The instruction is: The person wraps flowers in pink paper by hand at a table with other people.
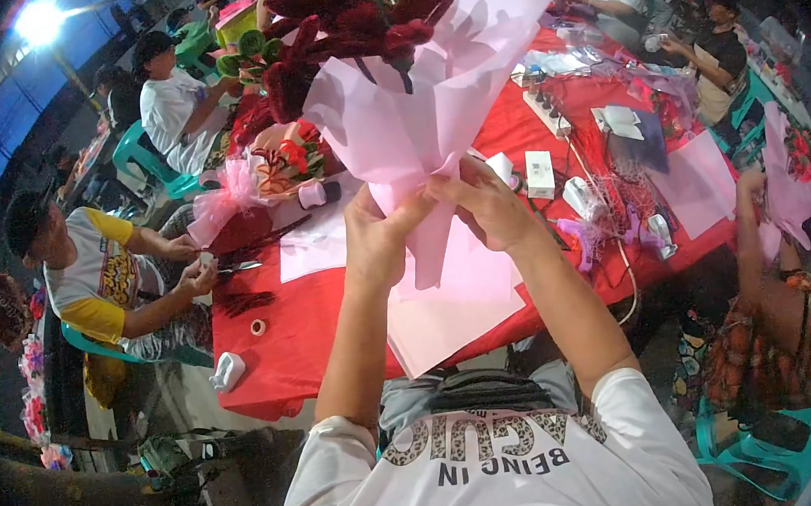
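Note:
Both my hands grip the gathered neck of a bouquet wrapped in pink paper (406, 119). My left hand (388, 229) holds the left side, and my right hand (485, 204) pinches the right side, the thumbs close together at the front. Dark red fuzzy flowers (359, 21), apparently of pipe cleaners, rise from the wrap with green leaves (251, 51) at the left. The paper's tail hangs below my thumbs. Flat sheets of pink wrapping paper (451, 330) lie on the red-covered table (298, 360) beneath. The stems inside the wrap are hidden.
On the left are a finished bouquet (288, 161), a ribbon spool (312, 194) and a tape roll (258, 327). A power strip (546, 112), a white box (539, 174) and purple glue guns (582, 240) lie right. Seated people (104, 277) work around the table.

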Tool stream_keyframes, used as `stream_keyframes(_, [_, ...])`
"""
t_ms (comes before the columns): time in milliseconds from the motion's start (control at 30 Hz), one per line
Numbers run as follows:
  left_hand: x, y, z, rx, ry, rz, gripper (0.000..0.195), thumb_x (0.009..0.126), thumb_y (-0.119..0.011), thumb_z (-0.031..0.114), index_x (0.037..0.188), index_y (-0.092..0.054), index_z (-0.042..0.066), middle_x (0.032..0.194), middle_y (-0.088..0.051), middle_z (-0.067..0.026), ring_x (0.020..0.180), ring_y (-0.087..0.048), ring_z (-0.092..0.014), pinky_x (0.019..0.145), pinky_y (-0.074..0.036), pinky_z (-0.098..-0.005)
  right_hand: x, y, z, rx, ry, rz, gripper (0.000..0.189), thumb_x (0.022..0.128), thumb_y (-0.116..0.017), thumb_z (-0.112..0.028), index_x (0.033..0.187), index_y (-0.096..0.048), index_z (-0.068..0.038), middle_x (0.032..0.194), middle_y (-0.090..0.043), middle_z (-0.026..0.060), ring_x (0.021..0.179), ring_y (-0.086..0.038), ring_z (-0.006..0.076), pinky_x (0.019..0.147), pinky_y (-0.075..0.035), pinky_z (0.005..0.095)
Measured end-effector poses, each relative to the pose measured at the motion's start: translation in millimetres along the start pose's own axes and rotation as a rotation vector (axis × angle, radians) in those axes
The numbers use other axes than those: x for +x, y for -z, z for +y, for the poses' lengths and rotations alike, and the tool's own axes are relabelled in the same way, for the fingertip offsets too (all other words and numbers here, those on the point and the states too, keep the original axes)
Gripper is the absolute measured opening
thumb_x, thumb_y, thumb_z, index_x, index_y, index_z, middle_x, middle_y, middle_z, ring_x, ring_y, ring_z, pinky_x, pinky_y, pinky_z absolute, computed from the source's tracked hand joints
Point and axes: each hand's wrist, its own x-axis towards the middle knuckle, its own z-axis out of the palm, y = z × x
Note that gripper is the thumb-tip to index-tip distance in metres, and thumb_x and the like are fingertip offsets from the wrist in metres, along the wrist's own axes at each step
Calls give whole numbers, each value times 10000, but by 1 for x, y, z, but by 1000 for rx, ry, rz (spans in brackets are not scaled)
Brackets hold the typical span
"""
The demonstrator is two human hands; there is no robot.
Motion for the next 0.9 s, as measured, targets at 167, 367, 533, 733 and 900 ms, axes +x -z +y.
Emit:
stream_keyframes(167, [-2,-1,-3,39,-60,20,312,748,-713,119,1000,-595,-22,904,-636,-85,796,-602,-133,697,-487,-270,0,-2,2,46,-15,15,353,821,-622,-179,1121,-517,-26,1026,-574,38,964,-518,115,869,-408,287])
stream_keyframes(367, [0,-1,-18,102,-67,53,307,738,-716,102,989,-593,-27,895,-634,-86,780,-596,-129,686,-487,-263,-5,2,-3,21,-28,1,390,826,-630,-209,1139,-503,-14,1042,-569,43,967,-521,123,874,-410,281])
stream_keyframes(533, [-3,-5,-16,72,-57,64,305,720,-720,76,976,-596,-33,899,-635,-88,771,-602,-145,686,-490,-279,-13,11,9,66,-18,-63,481,834,-635,-247,1216,-456,-18,1104,-558,52,1009,-524,131,887,-423,279])
stream_keyframes(733, [-5,-8,-16,76,-5,-19,305,727,-716,65,983,-582,-33,894,-638,-90,785,-605,-136,698,-488,-265,-22,22,15,101,-68,8,455,817,-616,-170,1224,-456,-44,1092,-558,32,972,-537,107,848,-441,262])
stream_keyframes(900, [-6,-8,-10,114,3,-87,316,728,-719,66,984,-571,-45,899,-638,-95,790,-607,-144,720,-490,-275,-28,28,24,136,-67,47,433,814,-609,-156,1206,-468,-38,1059,-573,32,961,-541,106,839,-447,262])
